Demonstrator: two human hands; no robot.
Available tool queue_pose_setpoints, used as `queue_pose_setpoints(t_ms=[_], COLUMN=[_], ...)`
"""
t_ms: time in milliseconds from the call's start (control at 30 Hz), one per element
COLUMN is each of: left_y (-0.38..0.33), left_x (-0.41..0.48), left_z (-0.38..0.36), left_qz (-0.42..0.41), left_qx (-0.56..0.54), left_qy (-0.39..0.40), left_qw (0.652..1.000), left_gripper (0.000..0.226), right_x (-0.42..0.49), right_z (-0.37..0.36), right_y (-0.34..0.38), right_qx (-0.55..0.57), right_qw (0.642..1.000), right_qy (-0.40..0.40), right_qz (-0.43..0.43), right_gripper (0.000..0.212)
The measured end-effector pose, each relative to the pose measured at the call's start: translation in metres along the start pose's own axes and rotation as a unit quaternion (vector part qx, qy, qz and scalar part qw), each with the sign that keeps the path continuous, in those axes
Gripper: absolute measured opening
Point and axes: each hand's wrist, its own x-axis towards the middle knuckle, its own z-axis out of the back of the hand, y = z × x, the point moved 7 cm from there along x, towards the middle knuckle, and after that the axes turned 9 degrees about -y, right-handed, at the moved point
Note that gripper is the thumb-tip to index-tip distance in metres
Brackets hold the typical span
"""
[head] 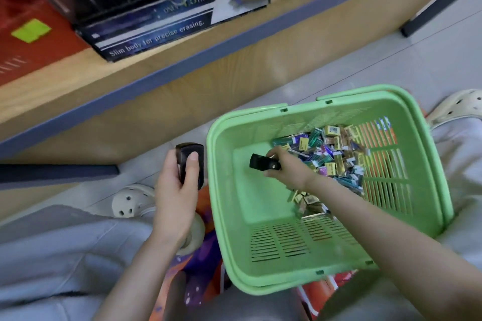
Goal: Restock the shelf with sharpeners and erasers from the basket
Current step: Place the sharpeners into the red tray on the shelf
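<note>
The wooden shelf [208, 39] runs across in front of you, and a dark display box [156, 34] printed "Slim body for precise erasing" stands on it. Below it, between your knees, the green basket [216, 164] rests tilted. Its stock is a pile of small packs [336, 154] heaped against the far right wall, and the near left of its floor is bare.

Your right hand [289, 169] is inside the basket beside that pile, fingers curled round one black sharpener [259, 161]. Your left hand [174, 198] is outside the basket's left rim, clamped on another black sharpener [186, 156] with the thumb pressed flat on its face. I take both for sharpeners by their boxy shape; blur hides any label.

These look like light, rigid plastic with smooth, rather slippery sides. Pinch each across its two broad faces, not by a corner, and don't squeeze hard, since a lid or shavings case may pop open. The small packs are lighter still and loose. They will slide and scatter, so gather a few in a cupped hand or pick them singly by the long edges. Nothing from the basket is on the shelf yet as far as I can see
</note>
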Motion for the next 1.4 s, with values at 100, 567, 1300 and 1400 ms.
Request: queue_pose_setpoints(t_ms=[100,567,1300,1400], left_y=[0.004,-0.076,-0.126,-0.123], left_x=[-0.011,-0.055,0.044,0.049], left_z=[0.004,0.026,0.205,0.215], left_qz=[0.032,0.000,-0.216,-0.210], left_qx=[0.002,-0.082,-0.078,-0.092], left_qy=[0.026,0.082,-0.152,-0.173], left_qw=[0.999,0.993,0.961,0.958], left_gripper=[0.019,0.018,0.022,0.022], right_x=[-0.027,-0.172,-0.124,-0.105], right_z=[0.030,0.110,0.140,0.127], right_y=[0.024,0.180,0.405,0.417], right_qx=[-0.013,0.016,-0.015,-0.127], right_qw=[0.999,0.930,0.852,0.848], right_qy=[-0.013,-0.193,-0.367,-0.351], right_qz=[0.047,0.312,0.373,0.376], right_gripper=[0.044,0.025,0.031,0.035])
